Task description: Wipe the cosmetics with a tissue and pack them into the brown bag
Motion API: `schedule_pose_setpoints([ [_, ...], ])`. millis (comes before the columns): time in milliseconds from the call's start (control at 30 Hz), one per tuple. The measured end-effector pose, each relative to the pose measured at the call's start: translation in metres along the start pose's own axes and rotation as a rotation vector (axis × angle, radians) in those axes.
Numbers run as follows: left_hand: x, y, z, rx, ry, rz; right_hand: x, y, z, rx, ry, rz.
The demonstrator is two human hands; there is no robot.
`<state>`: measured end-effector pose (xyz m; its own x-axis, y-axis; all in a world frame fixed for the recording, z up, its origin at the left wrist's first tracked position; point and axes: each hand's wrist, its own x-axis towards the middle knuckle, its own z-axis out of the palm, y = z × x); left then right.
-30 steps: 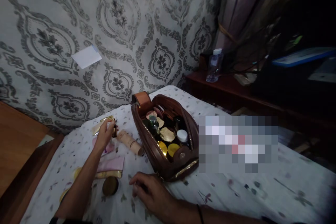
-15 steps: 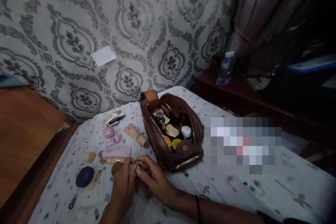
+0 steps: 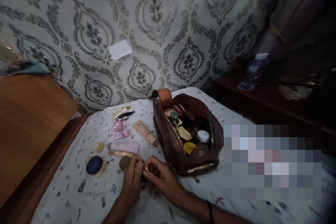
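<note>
Close together at the lower middle, my left hand (image 3: 133,178) and my right hand (image 3: 164,180) both have their fingers closed round a small item with gold and dark parts (image 3: 145,170), mostly hidden by the fingers. Just behind and right of them stands an open brown bag (image 3: 168,143) filled with jars and bottles, among them a white-capped jar (image 3: 203,136) and a yellow lid (image 3: 190,148). Left of the bag lie a beige tube (image 3: 145,132), a pink tube (image 3: 124,147), a pink jar (image 3: 118,126) and a dark-lidded jar (image 3: 95,165).
The patterned sheet (image 3: 65,185) lies under everything. A wooden panel (image 3: 34,122) stands at the left. On a dark red ledge (image 3: 228,91) at the right is a clear bottle (image 3: 252,73). A pixelated patch covers the sheet's right side.
The view has shifted, so the bag, tubes and hands appear farther right. Both hands stay together at the small item, and a dark part of it now shows below the fingers.
</note>
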<state>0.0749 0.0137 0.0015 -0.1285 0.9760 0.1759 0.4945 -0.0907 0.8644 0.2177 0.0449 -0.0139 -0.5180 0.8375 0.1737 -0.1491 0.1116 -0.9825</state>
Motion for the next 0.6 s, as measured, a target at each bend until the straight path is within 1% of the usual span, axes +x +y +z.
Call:
schedule_pose_setpoints([
  [167, 0.005, 0.001, -0.007, -0.101, -0.073, -0.017, -0.003, -0.003, -0.002, -0.021, 0.009, -0.044],
  [233, 0.007, -0.001, -0.011, -0.128, -0.075, -0.03, -0.005, -0.005, -0.001, -0.006, 0.03, -0.059],
  [300, 0.007, -0.003, -0.015, -0.174, -0.052, -0.065, -0.006, -0.006, -0.001, 0.032, 0.051, -0.058],
  [367, 0.007, -0.005, -0.018, -0.271, -0.039, -0.142, -0.007, -0.005, 0.001, 0.07, 0.073, -0.077],
  [433, 0.006, -0.006, -0.019, -0.384, -0.065, -0.242, -0.009, -0.004, 0.003, 0.069, 0.108, -0.117],
  [500, 0.005, -0.003, -0.019, -0.471, -0.081, -0.332, -0.011, -0.007, 0.005, 0.01, 0.144, -0.161],
  [600, 0.004, 0.004, -0.018, -0.552, -0.029, -0.438, -0.016, -0.02, 0.006, -0.145, 0.153, -0.255],
])
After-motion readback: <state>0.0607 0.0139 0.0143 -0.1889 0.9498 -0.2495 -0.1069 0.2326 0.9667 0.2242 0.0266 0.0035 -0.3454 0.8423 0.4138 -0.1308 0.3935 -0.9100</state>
